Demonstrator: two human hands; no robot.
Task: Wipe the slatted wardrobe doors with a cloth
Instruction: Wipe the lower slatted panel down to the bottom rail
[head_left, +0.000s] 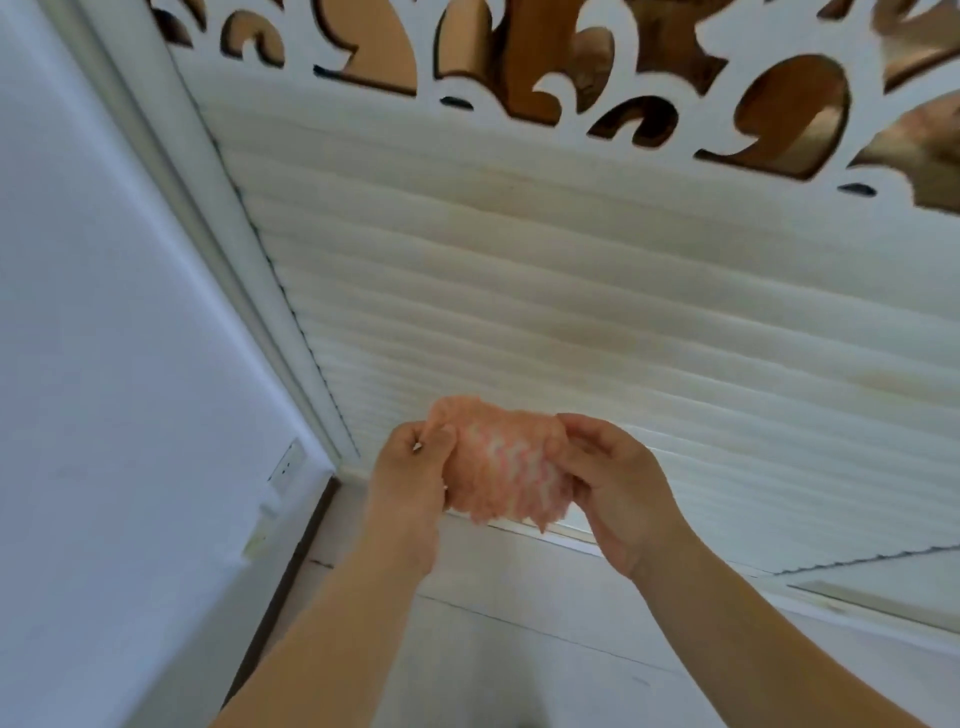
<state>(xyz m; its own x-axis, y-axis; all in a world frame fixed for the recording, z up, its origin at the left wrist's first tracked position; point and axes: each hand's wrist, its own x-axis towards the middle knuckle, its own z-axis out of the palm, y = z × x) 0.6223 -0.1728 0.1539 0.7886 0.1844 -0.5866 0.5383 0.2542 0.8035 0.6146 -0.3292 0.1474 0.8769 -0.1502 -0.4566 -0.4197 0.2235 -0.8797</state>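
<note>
The slatted wardrobe door (571, 291) is filling most of the head view, its pale horizontal slats running slantwise across the frame and showing faint yellowish staining in patches; its right side is running out past the frame edge, so its full width is not showing. Above the slats a white fretwork panel (519, 62) with curling cut-outs is crossing the top of the view, and through the openings something brownish and reflective is showing, too blurred to make out. To the left a plain white wall (104, 338) is taking up the whole side, meeting the door at a white frame strip (208, 208). Below, a pale floor (519, 623) is showing between the forearms, with a dark skirting strip (291, 561) running along the wall's foot. On the wall, low down, a white socket plate (285, 465) is sitting, its details too soft to read. In front of the door's lower slats, a pink and white cloth (498, 462) is being held bunched between both hands; whether it is touching the slats cannot be told. The left hand (410, 478) is pinching the cloth's left edge with curled fingers, and the right hand (618, 488) is gripping its right edge, fingertips partly buried in the fabric.
</note>
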